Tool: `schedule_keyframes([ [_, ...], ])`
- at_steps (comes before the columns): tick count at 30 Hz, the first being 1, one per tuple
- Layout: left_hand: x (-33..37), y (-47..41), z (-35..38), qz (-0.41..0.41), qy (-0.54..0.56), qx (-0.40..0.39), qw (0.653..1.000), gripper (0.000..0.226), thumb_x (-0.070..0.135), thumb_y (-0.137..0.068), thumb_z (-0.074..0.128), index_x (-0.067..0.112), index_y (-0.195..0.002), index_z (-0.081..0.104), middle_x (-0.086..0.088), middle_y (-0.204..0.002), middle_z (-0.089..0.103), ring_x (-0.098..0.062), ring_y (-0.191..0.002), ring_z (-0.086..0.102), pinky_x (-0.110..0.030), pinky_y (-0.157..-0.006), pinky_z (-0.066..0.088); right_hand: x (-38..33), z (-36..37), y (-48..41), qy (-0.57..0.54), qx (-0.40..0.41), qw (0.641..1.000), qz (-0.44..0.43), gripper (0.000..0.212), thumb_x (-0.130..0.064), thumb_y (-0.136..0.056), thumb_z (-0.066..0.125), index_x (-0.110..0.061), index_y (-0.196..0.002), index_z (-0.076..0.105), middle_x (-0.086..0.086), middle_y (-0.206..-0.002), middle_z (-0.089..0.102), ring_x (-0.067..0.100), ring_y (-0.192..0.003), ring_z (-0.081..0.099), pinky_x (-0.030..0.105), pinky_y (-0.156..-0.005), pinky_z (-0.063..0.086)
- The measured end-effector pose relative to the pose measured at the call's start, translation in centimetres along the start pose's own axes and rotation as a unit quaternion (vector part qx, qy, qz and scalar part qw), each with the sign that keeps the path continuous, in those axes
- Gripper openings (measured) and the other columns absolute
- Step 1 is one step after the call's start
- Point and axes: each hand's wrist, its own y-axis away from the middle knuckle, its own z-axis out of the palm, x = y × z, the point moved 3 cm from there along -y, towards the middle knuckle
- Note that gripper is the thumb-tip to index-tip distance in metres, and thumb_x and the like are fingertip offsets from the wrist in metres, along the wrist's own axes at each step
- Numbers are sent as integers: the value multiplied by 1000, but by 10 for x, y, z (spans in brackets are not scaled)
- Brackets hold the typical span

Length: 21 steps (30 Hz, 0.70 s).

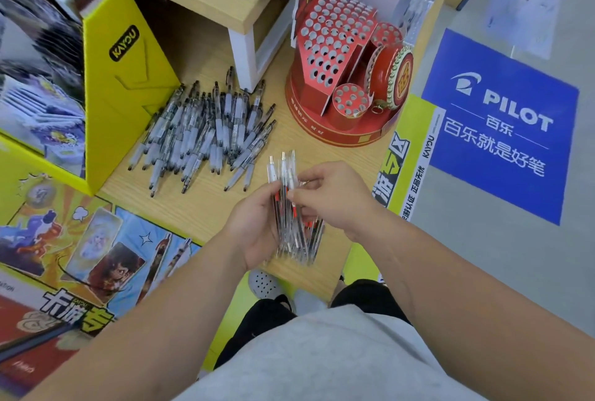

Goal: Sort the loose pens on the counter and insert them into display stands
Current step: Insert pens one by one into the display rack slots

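Box of yellow cardboard [128,78], tall, black "KAYOU" logo on its slanted side, sits at nine o'clock in the view on the pale wooden counter [206,207]. A bright cartoon poster [80,239] lies flat at about eight o'clock, below the box.

The loose pile of clear-barrelled, black-tipped pens [206,130] is just right of the box, on the counter. It is fanned out, with most tips pointing toward six or seven o'clock. It lies at about eleven o'clock from the hands and is clear of them.

The left hand [254,230] is near centre, palm up, over the counter's near edge. Its fingers are curled round a bundle of clear pens with red accents [297,239]. The bundle runs roughly twelve to six o'clock, with its upper ends sticking out past the fingers.

The right hand [335,194] meets the bundle from three o'clock. Thumb and fingertips are closed in a pinch on pens near the bundle's upper part.

The red cardboard display stand with rows of round holes [341,55] is on the counter at about one o'clock from the hands, well apart from them. It has a drum-shaped piece on its right side.

A blue "PILOT" floor sticker [499,123] is at three o'clock, beyond the counter edge.
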Motion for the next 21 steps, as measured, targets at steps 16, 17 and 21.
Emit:
schedule_keyframes([
  [16,8,0,-22,37,4,-10,999,26,11,-97,56,4,-122,55,-12,-89,69,-27,-76,70,-44,-65,60,12,-10,-14,-14,57,998,-19,13,-21,-90,75,-11,-84,68,-1,-66,66,8,-52,60,27,-50,47],
  [17,9,-1,-24,37,6,6,999,20,11,-98,56,5,-117,55,-11,-87,70,-26,-75,70,-44,-64,60,21,-17,-18,-11,86,996,-4,15,-23,-91,73,-13,-83,68,3,-73,67,9,-55,62,28,-51,47],
  [21,11,-4,-40,51,2,74,996,5,10,-99,57,8,-103,58,-11,-87,66,-24,-72,68,-40,-60,60,70,-33,-29,40,133,986,90,32,-32,-88,75,-7,-70,67,16,-70,71,34,-69,72,49,-69,61],
])
